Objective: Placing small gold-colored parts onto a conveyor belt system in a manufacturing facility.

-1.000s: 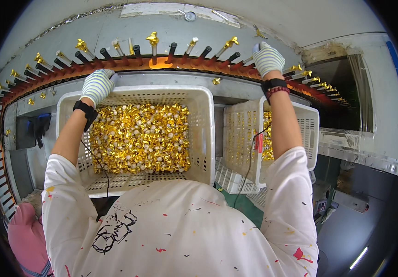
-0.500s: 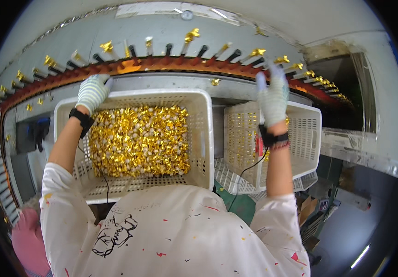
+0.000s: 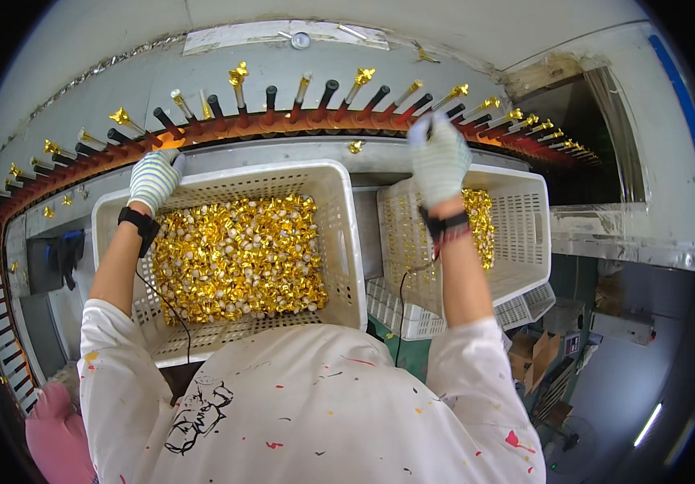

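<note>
My left hand (image 3: pixel 154 181), in a striped knit glove, sits over the far left rim of a large white crate (image 3: pixel 346 242). Its fingers are curled closed, and whatever is in them is hidden. Many small shiny gold pieces (image 3: pixel 239 258) fill this crate's floor, mixed with whitish round bits. My right hand (image 3: pixel 441 160), gloved too, is raised at the row of upright pegs (image 3: pixel 376 98), beyond the left part of a second white crate (image 3: pixel 517 211). Motion smears its fingertips. Several pegs carry gold pieces like the one (image 3: pixel 239 75) ahead; others are bare black or pale.
The pegs stand on a curved reddish track (image 3: pixel 283 123) behind a metal ledge (image 3: pixel 283 152), where a loose gold piece (image 3: pixel 355 146) lies. A dark opening (image 3: pixel 565 145) is at the far right. Below the second crate are more crates (image 3: pixel 404 315) and a cardboard box (image 3: pixel 533 359).
My right hand has come left and its spread fingers have drawn in. My left hand stays by the crate rim. The pegs have shifted along the track, and the whole view has moved slightly.
</note>
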`<state>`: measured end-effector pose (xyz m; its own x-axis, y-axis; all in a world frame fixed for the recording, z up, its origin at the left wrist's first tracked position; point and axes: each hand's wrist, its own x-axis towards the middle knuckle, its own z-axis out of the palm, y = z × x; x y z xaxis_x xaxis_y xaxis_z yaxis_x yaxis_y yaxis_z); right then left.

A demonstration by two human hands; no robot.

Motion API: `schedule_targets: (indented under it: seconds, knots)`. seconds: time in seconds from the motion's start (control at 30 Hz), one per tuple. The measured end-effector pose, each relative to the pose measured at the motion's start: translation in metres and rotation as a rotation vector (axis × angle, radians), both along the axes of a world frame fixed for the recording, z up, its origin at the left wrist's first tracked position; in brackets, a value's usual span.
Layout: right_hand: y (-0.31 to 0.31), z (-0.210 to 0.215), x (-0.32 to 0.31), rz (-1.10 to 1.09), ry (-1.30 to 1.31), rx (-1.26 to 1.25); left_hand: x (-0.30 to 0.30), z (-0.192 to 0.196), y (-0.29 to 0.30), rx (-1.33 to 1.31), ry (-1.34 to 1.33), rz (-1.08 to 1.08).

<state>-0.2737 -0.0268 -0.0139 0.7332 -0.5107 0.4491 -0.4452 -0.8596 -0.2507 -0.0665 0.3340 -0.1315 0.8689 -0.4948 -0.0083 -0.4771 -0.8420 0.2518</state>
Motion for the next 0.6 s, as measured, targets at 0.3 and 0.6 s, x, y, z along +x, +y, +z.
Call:
schedule_targets:
  seconds: [0.3, 0.6]
  knots:
    - [-0.052, -0.003, -0.013, 0.196, -0.150, -0.049, -0.003, 0.004, 0.003, -0.003, 0.064, 0.021]
    - [-0.133, 0.017, 0.063, -0.185, 0.453, -0.135, 0.000, -0.002, -0.005, -0.029, 0.017, -0.011]
